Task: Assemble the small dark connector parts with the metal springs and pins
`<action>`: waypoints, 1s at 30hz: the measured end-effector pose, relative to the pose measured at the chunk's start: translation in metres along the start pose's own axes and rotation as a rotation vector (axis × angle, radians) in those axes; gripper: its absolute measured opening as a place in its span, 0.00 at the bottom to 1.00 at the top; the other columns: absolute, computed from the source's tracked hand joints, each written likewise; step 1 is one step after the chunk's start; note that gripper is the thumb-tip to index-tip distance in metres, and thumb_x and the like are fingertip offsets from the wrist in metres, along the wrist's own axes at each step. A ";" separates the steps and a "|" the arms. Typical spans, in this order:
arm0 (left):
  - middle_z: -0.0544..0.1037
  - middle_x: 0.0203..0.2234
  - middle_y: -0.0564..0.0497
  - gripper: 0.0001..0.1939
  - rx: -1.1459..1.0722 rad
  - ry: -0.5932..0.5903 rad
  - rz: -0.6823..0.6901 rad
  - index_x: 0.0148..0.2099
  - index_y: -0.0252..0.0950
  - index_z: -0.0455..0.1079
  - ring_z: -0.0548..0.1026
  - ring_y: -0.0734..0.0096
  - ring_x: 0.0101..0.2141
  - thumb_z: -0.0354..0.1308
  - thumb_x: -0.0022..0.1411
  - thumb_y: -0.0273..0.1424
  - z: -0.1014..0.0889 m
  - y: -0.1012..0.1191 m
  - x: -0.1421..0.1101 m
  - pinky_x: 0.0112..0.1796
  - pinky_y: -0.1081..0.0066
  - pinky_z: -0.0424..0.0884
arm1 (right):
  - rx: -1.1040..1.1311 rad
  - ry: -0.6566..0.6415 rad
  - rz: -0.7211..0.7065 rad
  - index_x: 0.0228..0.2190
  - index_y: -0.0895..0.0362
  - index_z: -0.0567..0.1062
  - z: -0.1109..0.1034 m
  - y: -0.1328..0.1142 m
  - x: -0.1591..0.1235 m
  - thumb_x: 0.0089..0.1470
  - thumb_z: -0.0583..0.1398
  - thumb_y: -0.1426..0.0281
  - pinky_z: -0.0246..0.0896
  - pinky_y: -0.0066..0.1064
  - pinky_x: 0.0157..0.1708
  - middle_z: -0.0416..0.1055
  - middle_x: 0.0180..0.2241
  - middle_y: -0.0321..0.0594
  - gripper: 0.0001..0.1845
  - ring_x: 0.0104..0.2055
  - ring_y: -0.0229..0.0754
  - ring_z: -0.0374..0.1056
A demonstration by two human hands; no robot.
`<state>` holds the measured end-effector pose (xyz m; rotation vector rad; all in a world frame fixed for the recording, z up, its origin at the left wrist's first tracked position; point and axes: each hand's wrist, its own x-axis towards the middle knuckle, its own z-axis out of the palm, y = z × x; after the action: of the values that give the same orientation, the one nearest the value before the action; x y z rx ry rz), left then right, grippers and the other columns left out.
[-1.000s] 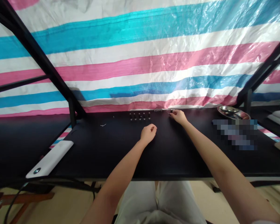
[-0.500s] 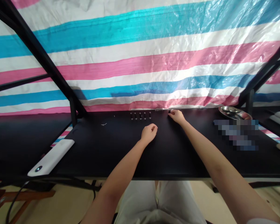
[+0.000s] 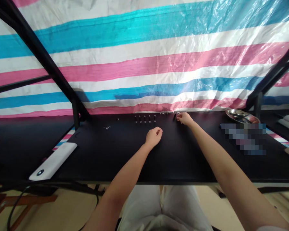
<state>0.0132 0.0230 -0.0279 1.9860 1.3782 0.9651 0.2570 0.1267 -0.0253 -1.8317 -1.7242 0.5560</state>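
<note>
My right hand [image 3: 185, 119] is at the far edge of the table, its fingers pinched together. Just left of its fingertips lies a small dark cylinder-like piece [image 3: 174, 117], seemingly apart from them. What the pinch holds, if anything, is too small to make out. Nearer to me, my left hand [image 3: 153, 136] rests on the tabletop in a loose fist, and its inside is hidden. Beyond it stretches a row of several small dark pieces with shiny ends [image 3: 144, 119]. Several tiny shiny bits [image 3: 164, 113] sit between that row and my right hand.
On the black table [image 3: 106, 157] are a long white device [image 3: 53, 162] at left, a thin white scrap [image 3: 107, 127], and a round metal tray [image 3: 242, 116] at right. A pixelated patch covers something below the tray. Black frame bars and a striped sheet [image 3: 144, 70] stand behind.
My right hand has shifted slightly right, uncovering more of the small dark piece beside its fingertips. My left hand has stayed in place.
</note>
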 end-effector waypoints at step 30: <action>0.72 0.19 0.54 0.11 -0.003 -0.002 0.000 0.32 0.37 0.70 0.68 0.76 0.22 0.47 0.57 0.34 0.000 -0.002 0.001 0.27 0.77 0.62 | -0.006 0.033 0.012 0.25 0.59 0.76 0.003 0.011 0.004 0.43 0.61 0.67 0.61 0.24 0.27 0.73 0.22 0.38 0.08 0.26 0.37 0.69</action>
<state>0.0122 0.0241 -0.0287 1.9838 1.3748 0.9645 0.2636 0.1311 -0.0341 -1.8464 -1.6954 0.5228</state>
